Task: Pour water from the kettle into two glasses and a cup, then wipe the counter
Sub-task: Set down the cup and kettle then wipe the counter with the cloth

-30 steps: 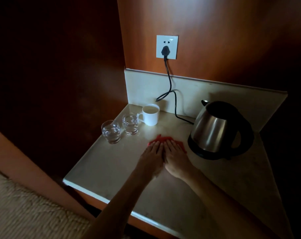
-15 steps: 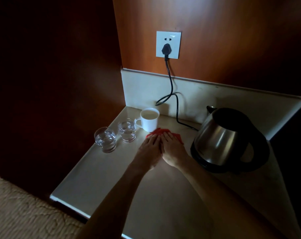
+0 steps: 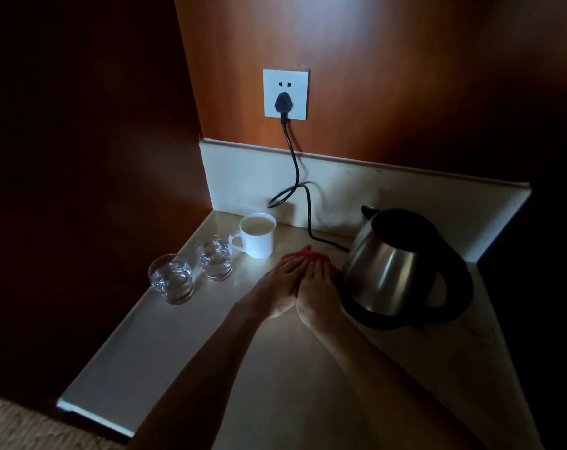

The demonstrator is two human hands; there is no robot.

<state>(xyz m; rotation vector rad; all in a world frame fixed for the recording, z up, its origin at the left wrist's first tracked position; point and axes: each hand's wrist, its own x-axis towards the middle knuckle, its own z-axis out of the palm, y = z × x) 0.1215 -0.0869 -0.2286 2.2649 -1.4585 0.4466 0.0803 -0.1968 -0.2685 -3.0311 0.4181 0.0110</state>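
Note:
On the pale counter, my left hand and my right hand lie flat side by side, pressing down on a red cloth whose far edge shows beyond my fingertips. The steel kettle with a black handle sits on its base just right of my right hand, almost touching it. Left of the cloth stands a white cup holding liquid. Two glasses with water stand further left: one beside the cup, the other near the counter's left edge.
A black cord runs from the wall socket down behind the cup to the kettle base. A wooden wall and a low pale backsplash close the back. The counter's front-left edge drops off to carpet.
Both hands have slid the red cloth away from me across the counter, toward the gap between the cup and the kettle. The camera moved closer.

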